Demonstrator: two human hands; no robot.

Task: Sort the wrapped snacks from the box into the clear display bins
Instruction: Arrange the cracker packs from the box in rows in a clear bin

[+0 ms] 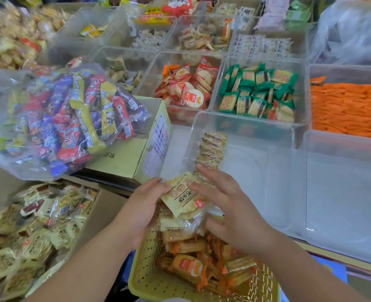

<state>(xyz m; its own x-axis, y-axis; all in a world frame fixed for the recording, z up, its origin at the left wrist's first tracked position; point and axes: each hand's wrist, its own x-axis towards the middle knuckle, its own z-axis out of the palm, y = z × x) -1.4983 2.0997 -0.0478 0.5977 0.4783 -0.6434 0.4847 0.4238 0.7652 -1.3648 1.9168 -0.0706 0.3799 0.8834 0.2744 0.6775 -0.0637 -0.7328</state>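
My left hand (143, 208) grips a stack of pale yellow wrapped cracker packs (183, 199) just above a yellow perforated basket (145, 277). My right hand (226, 205) is spread with straight fingers, its fingertips touching the top pack. Just beyond my hands stands a clear display bin (258, 153) with a row of the same packs (212, 151) standing along its left side. The open cardboard box (106, 210) at the lower left is full of similar pale wrapped snacks (34, 232).
The basket holds orange wrapped snacks (202, 267). A clear bag of red, blue and yellow bars (66, 118) lies on a closed carton (136, 149) at the left. Behind are bins of red packs (188, 88), green packs (260, 92) and orange sticks (348, 107). Another clear bin (346, 192) stands at the right.
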